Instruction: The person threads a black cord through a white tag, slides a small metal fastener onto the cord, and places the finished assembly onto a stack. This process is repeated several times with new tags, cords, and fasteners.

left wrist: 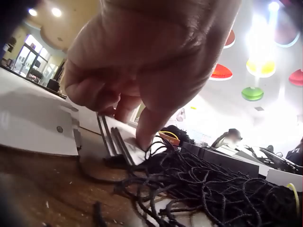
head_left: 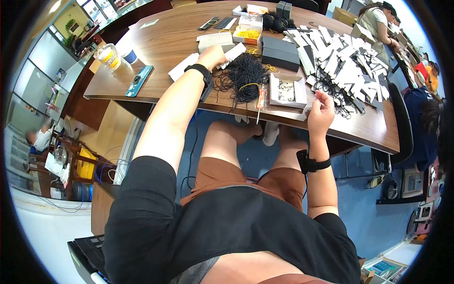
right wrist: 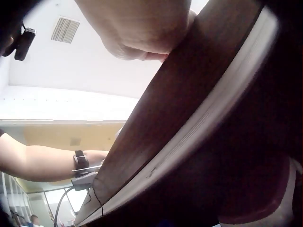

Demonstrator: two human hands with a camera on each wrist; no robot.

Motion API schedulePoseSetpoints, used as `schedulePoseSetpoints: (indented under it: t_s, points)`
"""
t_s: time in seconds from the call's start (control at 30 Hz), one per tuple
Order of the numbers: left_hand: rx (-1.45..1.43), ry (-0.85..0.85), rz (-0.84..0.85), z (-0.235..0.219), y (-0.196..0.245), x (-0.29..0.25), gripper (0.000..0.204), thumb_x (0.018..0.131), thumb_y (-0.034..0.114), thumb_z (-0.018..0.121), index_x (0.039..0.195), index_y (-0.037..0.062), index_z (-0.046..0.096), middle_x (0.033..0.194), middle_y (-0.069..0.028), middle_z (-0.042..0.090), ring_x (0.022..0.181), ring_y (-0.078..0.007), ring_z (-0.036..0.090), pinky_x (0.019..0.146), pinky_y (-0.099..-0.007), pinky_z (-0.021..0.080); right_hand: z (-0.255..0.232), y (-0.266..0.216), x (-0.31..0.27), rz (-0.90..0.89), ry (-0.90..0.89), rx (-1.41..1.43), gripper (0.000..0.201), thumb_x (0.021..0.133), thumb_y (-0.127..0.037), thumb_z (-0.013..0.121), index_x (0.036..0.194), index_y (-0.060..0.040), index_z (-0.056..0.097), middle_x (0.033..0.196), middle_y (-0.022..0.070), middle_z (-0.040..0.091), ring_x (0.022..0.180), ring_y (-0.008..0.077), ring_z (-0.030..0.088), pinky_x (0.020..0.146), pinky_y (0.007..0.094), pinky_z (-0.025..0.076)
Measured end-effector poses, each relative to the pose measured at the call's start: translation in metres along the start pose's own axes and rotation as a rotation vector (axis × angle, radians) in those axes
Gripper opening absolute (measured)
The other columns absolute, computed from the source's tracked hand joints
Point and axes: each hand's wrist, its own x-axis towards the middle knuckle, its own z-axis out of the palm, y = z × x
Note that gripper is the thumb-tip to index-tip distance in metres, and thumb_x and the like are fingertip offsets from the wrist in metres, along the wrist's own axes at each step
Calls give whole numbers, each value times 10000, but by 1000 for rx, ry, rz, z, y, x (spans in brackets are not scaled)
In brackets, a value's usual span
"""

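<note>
My left hand [head_left: 213, 57] reaches over the table and pinches a few thin white cards with dark edges [left wrist: 124, 137] between thumb and fingers. Just right of it lies a heap of black cords [head_left: 245, 75], bound with a yellow band. White card stacks [head_left: 216, 41] sit close around that hand. At the table's front edge, my right hand [head_left: 321, 111] has its fingers bent, beside an open white box [head_left: 288, 91] of small dark pieces. A tiny dark bit shows at its fingertips; I cannot tell whether they hold it. The right wrist view hides these fingers below the hand.
A big pile of white tags with black cords [head_left: 347, 61] covers the right side. A dark grey box [head_left: 280, 53], a box of yellow bands [head_left: 248, 34] and an orange-handled screwdriver [head_left: 261, 99] lie mid-table. A phone [head_left: 139, 81] and a plastic cup [head_left: 109, 57] are at left.
</note>
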Motion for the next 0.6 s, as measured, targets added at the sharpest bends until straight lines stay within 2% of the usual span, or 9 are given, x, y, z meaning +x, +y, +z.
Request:
schedulePoseSetpoints:
  t_s: [0.1,0.13,0.17,0.23,0.33,0.43,0.53,0.57,0.6]
  points:
    - [-2,28,54,1,-18,20,394,692,296,727,960,11,672,993,-210,643,926,-334,634,780,-401,497,0,4,0,52,-11,29,202,801,40,479,956,14,607,895,77,581,607,87,522,520,216,433]
    - [-14,48,155,-26,-10,-7,350,692,283,721,901,4,684,918,-214,654,886,-321,645,767,-392,501,0,2,-1,68,-12,41,196,804,40,479,951,14,607,892,74,581,581,81,513,498,213,424]
    - [-88,113,80,-32,-13,-8,306,690,283,727,825,10,695,822,-197,668,794,-291,664,734,-369,508,0,0,-1,85,-13,55,191,808,40,479,946,14,608,889,71,580,555,76,504,477,211,414]
    - [-261,131,39,-56,-25,-23,263,706,257,729,803,14,694,756,-150,677,698,-238,666,674,-345,509,0,-1,-1,60,-14,54,179,818,34,482,943,15,608,882,67,577,534,69,502,457,212,411]
    - [-382,96,156,-79,-48,-65,216,767,183,701,854,-13,672,702,-65,651,638,-130,619,572,-275,472,0,-2,1,-90,-18,-22,175,821,35,479,935,15,611,877,65,573,563,76,522,464,213,422]
    - [-360,35,158,-71,-58,-116,213,727,190,703,807,-5,682,718,-130,668,665,-216,650,632,-337,495,2,3,0,-47,-10,5,173,824,37,481,932,13,613,881,65,582,568,76,515,472,208,412]
    - [-136,213,144,-33,-73,-144,239,722,200,697,870,15,666,835,-210,648,822,-342,629,721,-401,487,1,7,0,-77,-18,-44,170,830,36,481,934,13,613,868,57,585,555,66,502,464,202,398]
    - [-90,286,99,-19,-82,-144,244,716,215,710,837,15,639,806,-197,645,813,-330,629,707,-405,484,1,5,-2,-39,-24,-18,169,833,35,481,935,12,613,861,53,583,549,63,498,461,201,397]
    - [-142,245,37,-18,-85,-143,236,717,213,711,809,12,627,789,-191,642,797,-324,628,698,-402,483,2,3,-3,-2,-29,7,168,835,35,480,935,11,612,855,49,582,543,59,495,458,201,397]
